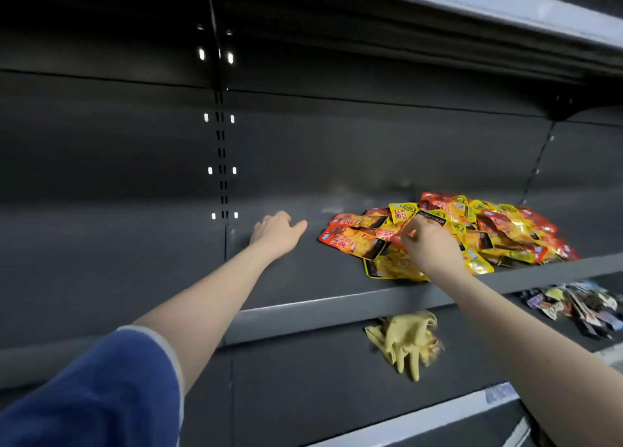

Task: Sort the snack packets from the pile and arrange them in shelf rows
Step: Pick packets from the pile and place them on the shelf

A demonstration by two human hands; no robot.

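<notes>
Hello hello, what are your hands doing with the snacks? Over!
Left hand empty, open on the bare shelf. Right hand pinching a packet at the pile. No rows laid yet. Nothing blocking.

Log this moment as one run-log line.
stage: sorting start | right hand: picking at snack pile | left hand: open, empty, on bare shelf | rows: none yet
</notes>
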